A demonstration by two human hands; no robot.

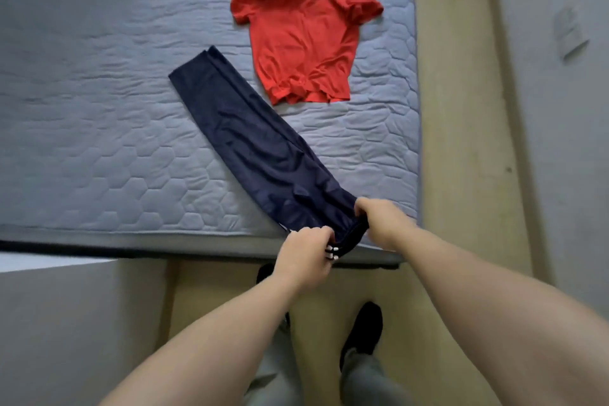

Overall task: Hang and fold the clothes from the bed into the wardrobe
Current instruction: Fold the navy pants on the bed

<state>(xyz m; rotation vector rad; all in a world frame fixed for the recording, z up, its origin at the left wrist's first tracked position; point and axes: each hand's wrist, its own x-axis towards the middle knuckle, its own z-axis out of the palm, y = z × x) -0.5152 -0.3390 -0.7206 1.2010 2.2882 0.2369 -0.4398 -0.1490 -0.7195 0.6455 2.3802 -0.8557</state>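
Dark navy trousers (253, 138) lie folded lengthwise on the grey-blue quilted bed (99, 92), running diagonally from the middle down to the bed's near corner. My left hand (306, 257) grips their waistband end, where black-and-white drawstring tips show, at the bed's near edge. My right hand (382, 224) grips the same end from the right side. A red polo shirt (306, 33) lies spread flat on the bed beyond the trousers, near the right edge. No wardrobe is in view.
The bed's near edge and right edge meet just by my hands. A beige floor (461, 142) runs along the right of the bed and under my feet in black shoes (362, 330). A grey wall (560, 109) stands at the right, a grey surface (66, 323) at lower left.
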